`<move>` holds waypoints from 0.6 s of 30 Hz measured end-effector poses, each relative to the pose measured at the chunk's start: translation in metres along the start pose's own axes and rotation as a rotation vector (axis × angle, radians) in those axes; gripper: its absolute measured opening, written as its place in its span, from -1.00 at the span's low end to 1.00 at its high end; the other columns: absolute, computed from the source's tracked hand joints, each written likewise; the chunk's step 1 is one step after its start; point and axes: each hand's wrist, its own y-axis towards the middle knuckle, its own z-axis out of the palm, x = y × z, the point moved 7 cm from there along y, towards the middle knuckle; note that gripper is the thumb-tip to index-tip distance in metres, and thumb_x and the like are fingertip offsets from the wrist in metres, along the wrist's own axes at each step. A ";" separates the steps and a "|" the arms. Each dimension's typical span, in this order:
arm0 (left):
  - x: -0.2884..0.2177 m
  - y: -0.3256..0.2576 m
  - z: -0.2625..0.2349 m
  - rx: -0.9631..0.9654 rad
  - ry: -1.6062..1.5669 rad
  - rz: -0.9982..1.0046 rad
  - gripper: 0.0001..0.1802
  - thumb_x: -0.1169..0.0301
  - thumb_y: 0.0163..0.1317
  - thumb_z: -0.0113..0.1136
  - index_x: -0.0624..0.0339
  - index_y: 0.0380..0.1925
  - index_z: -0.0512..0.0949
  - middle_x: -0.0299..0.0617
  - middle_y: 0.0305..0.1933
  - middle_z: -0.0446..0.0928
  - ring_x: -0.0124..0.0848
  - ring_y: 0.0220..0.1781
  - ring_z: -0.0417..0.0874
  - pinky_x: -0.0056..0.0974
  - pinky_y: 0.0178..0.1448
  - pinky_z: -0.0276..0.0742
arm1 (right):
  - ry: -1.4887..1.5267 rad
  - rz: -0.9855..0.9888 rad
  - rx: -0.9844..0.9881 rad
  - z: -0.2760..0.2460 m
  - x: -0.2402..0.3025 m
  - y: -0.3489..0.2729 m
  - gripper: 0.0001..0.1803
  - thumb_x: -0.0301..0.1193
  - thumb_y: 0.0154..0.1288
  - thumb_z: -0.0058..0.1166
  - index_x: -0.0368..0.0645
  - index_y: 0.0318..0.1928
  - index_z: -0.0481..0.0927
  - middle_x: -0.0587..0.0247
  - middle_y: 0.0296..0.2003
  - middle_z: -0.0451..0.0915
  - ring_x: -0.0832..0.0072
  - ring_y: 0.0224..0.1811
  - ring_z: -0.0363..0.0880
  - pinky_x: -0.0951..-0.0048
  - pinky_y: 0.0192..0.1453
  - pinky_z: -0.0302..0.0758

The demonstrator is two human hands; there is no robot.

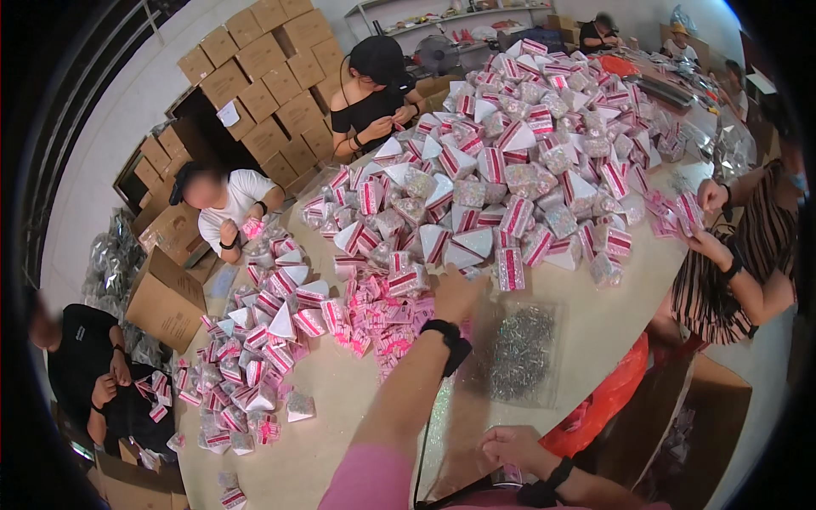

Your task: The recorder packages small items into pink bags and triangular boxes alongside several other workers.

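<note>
My left hand [460,293] stretches out to the near edge of a big heap of small clear packs with pink-and-white striped labels [510,268]. Its fingers reach out at the packs; no pack is seen in its grasp. Close to the table's front edge, my right hand [512,448] is closed, its fingers pinching a small pink-and-white piece [511,470] that is mostly hidden. Left of my left forearm lies a pile of loose pink printed cards [378,314]. A flat clear bag of small silvery metal pieces [522,353] lies right of that forearm.
A smaller heap of packs [255,340] covers the table's left side. Co-workers sit around the table [348,425], some handling pink pieces. An open carton [710,404] and a red plastic bag [608,395] stand at the right edge. Stacked cartons [272,64] fill the back left.
</note>
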 end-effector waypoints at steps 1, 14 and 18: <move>-0.006 0.005 0.009 -0.042 0.091 -0.004 -0.16 -0.07 -0.01 0.17 0.39 0.10 0.27 0.32 0.03 0.41 0.15 0.06 0.48 -0.03 0.14 0.39 | -0.026 0.022 -0.019 -0.001 0.004 -0.003 -0.86 -0.45 0.28 0.02 -0.24 -0.20 0.55 0.49 -0.47 0.47 0.75 -0.45 0.40 0.70 -0.36 0.36; 0.054 -0.009 -0.026 -0.148 -0.498 -0.015 -0.44 0.13 0.06 0.19 0.39 -0.09 0.42 0.04 -0.14 0.55 -0.12 -0.09 0.58 -0.14 -0.05 0.48 | -0.051 0.034 -0.011 -0.006 -0.010 0.009 -0.86 -0.54 0.16 0.06 -0.27 -0.25 0.60 0.41 -0.54 0.51 0.71 -0.56 0.42 0.67 -0.48 0.38; 0.054 -0.085 -0.066 0.036 -1.125 -0.290 -0.50 0.28 0.20 0.14 0.27 0.09 0.32 -0.10 -0.01 0.51 -0.30 -0.09 0.60 -0.22 -0.06 0.51 | 0.057 -0.038 0.002 -0.007 -0.010 0.010 -0.88 -0.60 0.13 -0.02 -0.36 -0.31 0.56 0.28 -0.63 0.48 0.64 -0.68 0.38 0.63 -0.61 0.33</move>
